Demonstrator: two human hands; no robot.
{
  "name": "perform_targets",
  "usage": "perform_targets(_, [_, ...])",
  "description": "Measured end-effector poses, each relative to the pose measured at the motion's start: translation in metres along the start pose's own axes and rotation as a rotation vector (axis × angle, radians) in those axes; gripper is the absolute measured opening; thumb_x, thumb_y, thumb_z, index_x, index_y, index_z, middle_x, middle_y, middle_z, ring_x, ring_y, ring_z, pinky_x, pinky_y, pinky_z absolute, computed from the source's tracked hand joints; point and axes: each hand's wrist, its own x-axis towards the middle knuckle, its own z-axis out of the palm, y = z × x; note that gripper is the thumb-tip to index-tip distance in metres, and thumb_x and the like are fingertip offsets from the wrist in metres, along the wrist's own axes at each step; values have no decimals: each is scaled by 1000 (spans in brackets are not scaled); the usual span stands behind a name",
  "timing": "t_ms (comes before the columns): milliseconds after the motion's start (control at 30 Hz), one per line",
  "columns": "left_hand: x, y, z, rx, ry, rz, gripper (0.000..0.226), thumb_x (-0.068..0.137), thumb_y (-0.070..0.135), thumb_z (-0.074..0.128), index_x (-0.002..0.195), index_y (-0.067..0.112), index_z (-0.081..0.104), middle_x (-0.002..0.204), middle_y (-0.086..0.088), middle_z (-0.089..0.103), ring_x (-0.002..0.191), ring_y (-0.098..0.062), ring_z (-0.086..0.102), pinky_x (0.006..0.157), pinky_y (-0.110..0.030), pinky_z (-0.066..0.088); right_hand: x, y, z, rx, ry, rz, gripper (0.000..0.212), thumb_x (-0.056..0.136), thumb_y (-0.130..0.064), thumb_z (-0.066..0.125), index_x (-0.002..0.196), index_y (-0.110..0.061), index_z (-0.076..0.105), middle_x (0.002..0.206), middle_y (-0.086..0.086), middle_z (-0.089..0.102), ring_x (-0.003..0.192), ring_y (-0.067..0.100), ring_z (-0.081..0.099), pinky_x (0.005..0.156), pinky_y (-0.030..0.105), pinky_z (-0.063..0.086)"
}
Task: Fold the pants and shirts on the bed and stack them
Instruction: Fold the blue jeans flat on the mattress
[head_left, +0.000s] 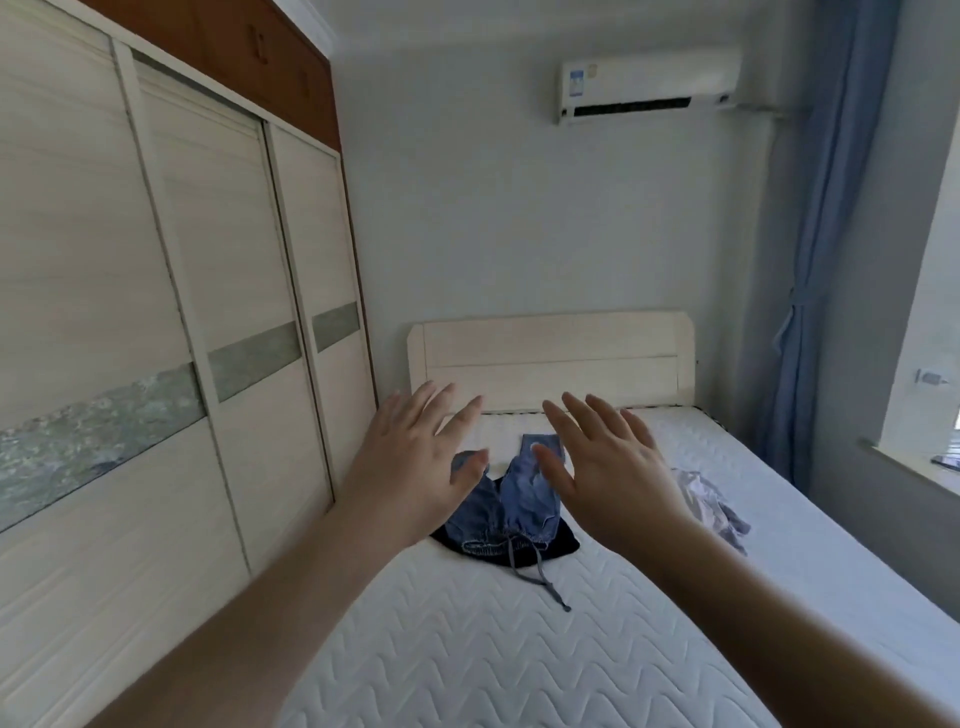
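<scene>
A bare white mattress (519, 649) is filling the room between the wardrobe (156, 312) and the blue curtain (831, 260). I am holding my left hand (415, 467) and right hand (618, 478) out above the jeans (514, 504), fingers spread and gripping nothing. The jeans are lying on a dark garment (563, 540), so I am risking dragging both together, and the drawstring (540, 577) is trailing loose. A pale shirt (711, 499) is lying crumpled well to the right.

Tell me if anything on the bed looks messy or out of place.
The blue denim pants lie spread unfolded over a dark garment, their drawstring trailing loose across the mattress. A pale garment sits crumpled apart, nearer the right edge. Nothing is folded or stacked yet.
</scene>
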Motion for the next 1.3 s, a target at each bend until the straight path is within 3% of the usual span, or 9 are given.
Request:
perform_targets(133, [1,3,46,-19,-64,-12,75,88,64,-10,155,33,2,164,3,7,150,-15,-1,120,-39,-3,2,20,42,6,-67,8,65,99,-59,11,156,-30,12,164,-5,12,151,14,5,122,38,2])
perform_targets(333, [-21,-5,125,-11,-229,74,71,90,61,-9,155,33,-2,164,0,5,151,-16,-3,121,-39,-5,1,39,113,-7,-201,15,67,97,-62,8,157,-31,8,164,-5,10,151,16,4,122,39,2])
perform_targets(533, [-14,-36,198,-72,-301,37,74,89,62,-8,156,33,2,164,-1,3,151,-18,-4,121,-40,-3,22,34,183,-40,-290,49,65,98,-61,12,157,-32,10,164,-6,11,151,16,5,121,39,3])
perform_targets(1033, [51,-70,328,-161,-337,105,65,96,52,20,152,20,33,157,-10,32,147,-27,24,118,-47,20,65,66,299,-80,-439,171,69,95,-63,3,156,-33,6,165,-5,4,152,18,4,121,39,2])
perform_targets(1300, [102,-44,389,-135,-375,67,66,97,51,21,153,17,28,159,-9,26,149,-26,19,120,-46,17,105,129,350,-22,-485,153,66,98,-61,11,157,-32,6,166,-4,2,152,19,2,123,41,3])
